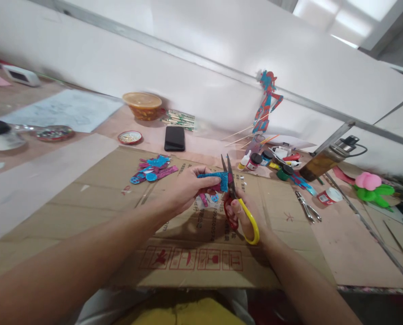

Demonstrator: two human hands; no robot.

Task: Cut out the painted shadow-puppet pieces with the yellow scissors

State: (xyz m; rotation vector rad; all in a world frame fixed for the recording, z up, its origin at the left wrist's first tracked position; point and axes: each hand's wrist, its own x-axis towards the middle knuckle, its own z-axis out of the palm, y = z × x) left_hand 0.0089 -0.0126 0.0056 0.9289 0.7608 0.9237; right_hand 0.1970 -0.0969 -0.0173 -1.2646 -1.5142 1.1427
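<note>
My left hand (187,186) pinches a glittery blue strip (224,181), bent down at its right end, with a purple piece partly showing by it. In my right hand (244,215) is a pair of scissors (255,230) with yellow and red handles. Their blades point away from me, slightly apart, right at the strip's right end; whether they touch it I cannot tell. Below the hands, small purple and blue pieces (204,199) lie on printed cardboard (187,230). A pile of blue and purple glitter cutouts (153,169) rests to the left.
Behind the cardboard are a black phone (174,138), a lidded bowl (142,106) and a small dish (130,137). Paint jars (254,161), pliers (308,206) and a bottle (326,158) stand or lie at the right. A blue and red figure (267,101) leans near the wall.
</note>
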